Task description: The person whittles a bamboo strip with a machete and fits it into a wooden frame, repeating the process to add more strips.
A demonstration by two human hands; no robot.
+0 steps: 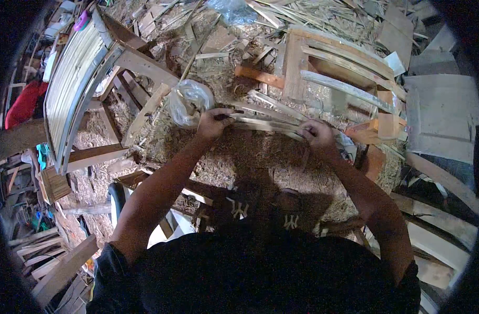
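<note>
Several thin pale wooden strips [268, 124] stretch between my two hands above the shavings-covered floor. My left hand [214, 124] is closed on their left ends, with the fingers wrapped round them. At the right ends, my right hand [318, 136] is closed on the strips, thumb and fingers pinched together. A crumpled clear plastic bag [184, 104] lies just left of my left hand. More strips [278, 107] lie behind the held ones, partly hidden by them.
A curved slatted wooden piece [77, 78] stands at the left. A wooden frame with curved rails [349, 86] lies at the upper right, near an orange-brown block [259, 77]. A grey panel [441, 115] is at the far right. Boards [66, 267] lie at the lower left.
</note>
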